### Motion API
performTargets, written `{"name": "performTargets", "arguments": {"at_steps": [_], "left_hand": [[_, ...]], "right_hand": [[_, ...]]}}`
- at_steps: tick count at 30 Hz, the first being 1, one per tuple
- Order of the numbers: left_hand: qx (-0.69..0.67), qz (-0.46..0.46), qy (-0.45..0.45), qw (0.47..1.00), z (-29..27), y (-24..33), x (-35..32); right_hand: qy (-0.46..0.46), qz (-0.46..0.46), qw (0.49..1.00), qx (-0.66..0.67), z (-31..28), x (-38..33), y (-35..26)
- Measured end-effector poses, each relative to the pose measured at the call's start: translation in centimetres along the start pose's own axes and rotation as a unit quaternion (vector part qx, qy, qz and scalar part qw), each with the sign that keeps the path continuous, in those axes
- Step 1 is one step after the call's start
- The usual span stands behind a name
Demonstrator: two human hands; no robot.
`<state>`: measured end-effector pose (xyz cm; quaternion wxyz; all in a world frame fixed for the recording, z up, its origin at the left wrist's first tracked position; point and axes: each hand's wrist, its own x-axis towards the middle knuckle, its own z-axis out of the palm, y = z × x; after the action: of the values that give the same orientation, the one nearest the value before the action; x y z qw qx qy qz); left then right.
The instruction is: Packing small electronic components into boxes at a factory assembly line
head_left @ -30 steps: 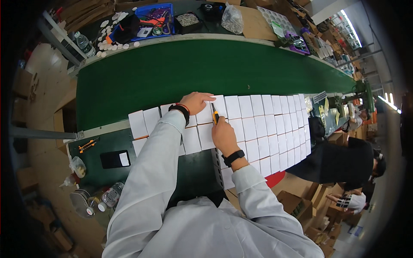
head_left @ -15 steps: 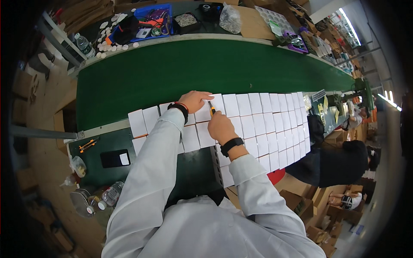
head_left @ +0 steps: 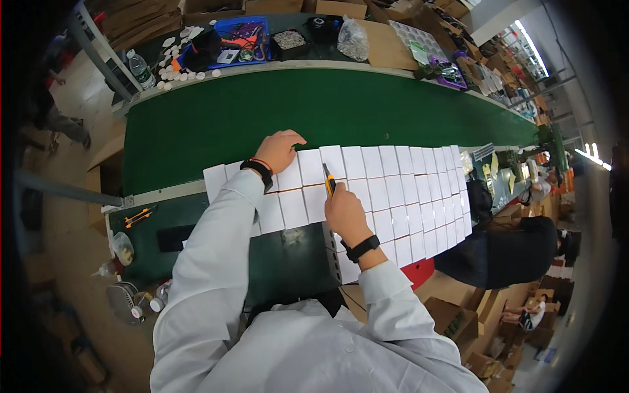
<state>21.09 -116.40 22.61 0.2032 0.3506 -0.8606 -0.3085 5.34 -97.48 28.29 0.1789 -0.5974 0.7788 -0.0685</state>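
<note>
Many white boxes (head_left: 373, 160) lie close together in rows, with thin brown lines showing between some of them. My left hand (head_left: 278, 150) rests at the far edge of the back row, toward its left part, fingers stretched to the right and holding nothing. Closed around the handle of a utility knife (head_left: 329, 181), my right hand (head_left: 347, 213) is over the second row. The knife is yellow and black, and its tip points away from me over a box of the back row. Whether the blade touches that box I cannot tell.
Beyond the boxes runs a green conveyor belt (head_left: 262, 105). Past it stands a blue tray (head_left: 261, 29) of tools. At the left lie an orange cutter (head_left: 139, 216) and a black phone (head_left: 171, 238), partly hidden by my sleeve. A person in dark clothes (head_left: 517, 252) is at the right.
My left hand has slid left along the back row, away from the knife. My right hand and the knife have drawn slightly toward me and right. The view has shifted a little.
</note>
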Motion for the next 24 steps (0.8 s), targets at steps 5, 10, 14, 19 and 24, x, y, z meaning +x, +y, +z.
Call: {"name": "performTargets", "arguments": {"at_steps": [5,10,14,19,24], "left_hand": [[0.045,-0.001,-0.054,0.998,-0.2,-0.4,-2.0],[-0.024,-0.027,-0.096,0.995,0.6,-1.7,-2.7],[0.009,-0.025,-0.098,0.995,0.9,-1.0,-2.7],[0.035,-0.030,-0.102,0.994,1.0,-1.4,-2.5],[0.010,-0.036,-0.032,0.999,-1.2,-2.3,-3.9]], "right_hand": [[0.029,-0.016,0.998,0.062,3.4,1.5,-2.0],[-0.001,0.007,0.999,0.044,5.0,2.2,-3.7],[-0.008,0.028,0.999,0.033,5.1,2.9,-3.7],[-0.138,-0.016,0.990,-0.017,2.9,5.0,-4.0],[-0.158,-0.042,0.986,-0.041,1.9,1.7,-3.5]]}}
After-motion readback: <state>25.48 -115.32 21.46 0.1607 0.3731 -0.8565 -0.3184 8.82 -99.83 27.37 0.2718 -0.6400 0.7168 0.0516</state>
